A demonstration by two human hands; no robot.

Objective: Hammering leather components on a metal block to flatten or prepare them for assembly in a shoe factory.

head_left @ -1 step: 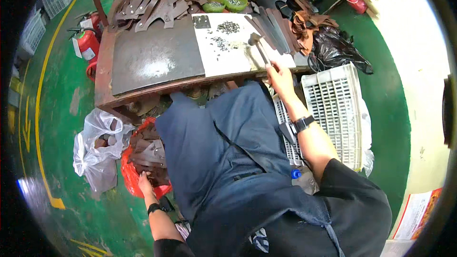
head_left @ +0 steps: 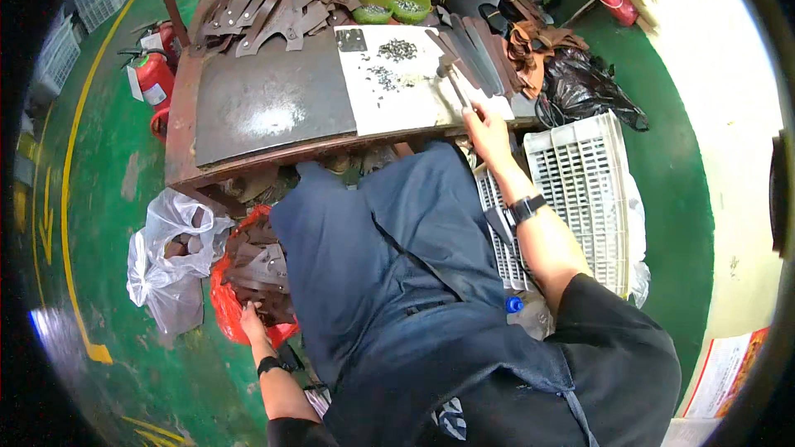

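Observation:
My right hand is closed round the handle of a hammer at the table's front edge. The hammer's head lies over the right part of a white board on which small dark metal fasteners are scattered. Down at the left, my left hand reaches into a red plastic bag full of brown leather pieces. Its fingertips touch the pieces and are partly hidden among them, so their grip does not show.
Beside the board lies a dark slab, with stacked leather straps behind it. Green bowls hold small metal parts. A white plastic crate stands at my right, a clear plastic bag and fire extinguisher at the left.
The hammer's head has shifted very slightly to the right and nearer. My left hand stays in the red bag.

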